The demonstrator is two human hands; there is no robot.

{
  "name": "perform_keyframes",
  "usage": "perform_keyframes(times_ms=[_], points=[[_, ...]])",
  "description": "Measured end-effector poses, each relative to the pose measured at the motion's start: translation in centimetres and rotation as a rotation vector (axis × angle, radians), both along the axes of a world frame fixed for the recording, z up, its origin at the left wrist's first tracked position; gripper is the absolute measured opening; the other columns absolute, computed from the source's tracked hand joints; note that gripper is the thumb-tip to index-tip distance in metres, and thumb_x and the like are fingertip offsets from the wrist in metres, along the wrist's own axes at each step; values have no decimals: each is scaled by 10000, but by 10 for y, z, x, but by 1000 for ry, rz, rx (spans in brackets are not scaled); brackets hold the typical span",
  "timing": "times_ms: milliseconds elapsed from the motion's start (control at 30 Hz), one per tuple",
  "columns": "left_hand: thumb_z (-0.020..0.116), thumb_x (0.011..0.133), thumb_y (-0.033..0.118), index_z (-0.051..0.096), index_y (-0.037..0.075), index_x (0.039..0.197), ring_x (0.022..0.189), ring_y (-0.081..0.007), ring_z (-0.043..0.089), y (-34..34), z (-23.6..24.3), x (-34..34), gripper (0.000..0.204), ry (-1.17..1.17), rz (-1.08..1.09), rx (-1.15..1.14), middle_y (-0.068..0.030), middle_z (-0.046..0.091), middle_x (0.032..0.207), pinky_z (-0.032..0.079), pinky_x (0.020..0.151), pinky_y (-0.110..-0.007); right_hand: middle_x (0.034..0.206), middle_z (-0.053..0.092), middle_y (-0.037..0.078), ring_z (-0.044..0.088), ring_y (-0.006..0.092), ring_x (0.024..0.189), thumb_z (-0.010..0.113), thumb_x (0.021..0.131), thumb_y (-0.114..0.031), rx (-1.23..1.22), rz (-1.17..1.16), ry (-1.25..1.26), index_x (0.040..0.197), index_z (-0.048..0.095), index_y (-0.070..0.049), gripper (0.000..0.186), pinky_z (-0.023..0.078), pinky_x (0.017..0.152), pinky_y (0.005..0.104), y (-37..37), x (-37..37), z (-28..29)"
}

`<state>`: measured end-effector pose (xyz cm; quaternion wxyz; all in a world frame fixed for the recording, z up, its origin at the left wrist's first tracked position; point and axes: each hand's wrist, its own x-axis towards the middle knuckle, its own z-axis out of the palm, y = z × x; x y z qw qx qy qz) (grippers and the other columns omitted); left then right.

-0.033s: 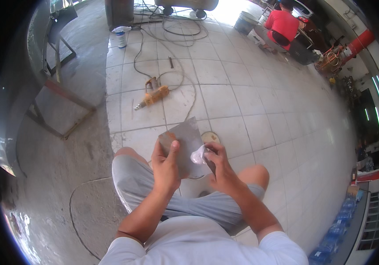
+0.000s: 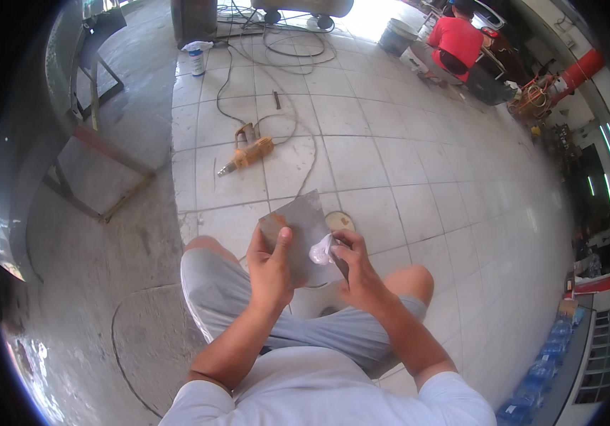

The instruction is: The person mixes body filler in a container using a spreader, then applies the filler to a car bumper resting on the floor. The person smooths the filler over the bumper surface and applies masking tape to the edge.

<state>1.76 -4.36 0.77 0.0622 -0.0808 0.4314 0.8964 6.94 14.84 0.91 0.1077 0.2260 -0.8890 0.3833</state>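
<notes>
My left hand [image 2: 269, 270] grips a grey metal plate [image 2: 305, 224] by its left side, thumb on the face beside an orange-brown smear. My right hand [image 2: 360, 273] pinches a dark, flat spreader [image 2: 341, 264] at the plate's right side. A pale pinkish paste blob [image 2: 319, 253] lies on the plate against the spreader. A round tan lid or tin [image 2: 338, 219] sits on the floor just beyond the plate, partly hidden by it. My crossed legs in grey shorts are below my hands.
On the tiled floor [image 2: 362, 163] ahead are an orange heat gun [image 2: 248, 151], tangled cords and a white container [image 2: 197, 62]. A metal stand [image 2: 134, 174] is at left. A person in red [image 2: 454, 42] crouches at back right near a grey bucket [image 2: 396, 37]. Blue bottles [image 2: 543, 362] line the right.
The plate, both hands and the paste have shifted very slightly to the right in the picture. My grip looks the same.
</notes>
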Motion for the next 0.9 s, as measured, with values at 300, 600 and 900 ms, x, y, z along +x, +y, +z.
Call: perform_keyframes(times_ms=[300,600,900], points=[[673,1073,228,569,-7,1367,1085,-144,607,9,16,-16,391,195,170,-79,-76,673,1222,478,987,-294,1456,471,185,511,291,1410,582,878,162,-252,-207,-433,1425,446,-54,604,461,1107,441,30,0,-27],[655,1083,178,614,-11,1296,1052,-110,613,20,-8,-11,288,240,136,-229,-51,694,1161,485,953,-267,1487,431,258,512,386,1342,542,771,157,-261,-116,-172,1462,326,-39,750,343,1146,485,5,3,7],[646,1087,198,608,0,1306,1038,-103,602,17,-2,-19,297,243,115,-217,-38,684,1156,482,943,-270,1337,556,259,643,417,1193,535,795,162,169,-163,-456,1465,321,9,720,488,1064,424,11,16,-72]])
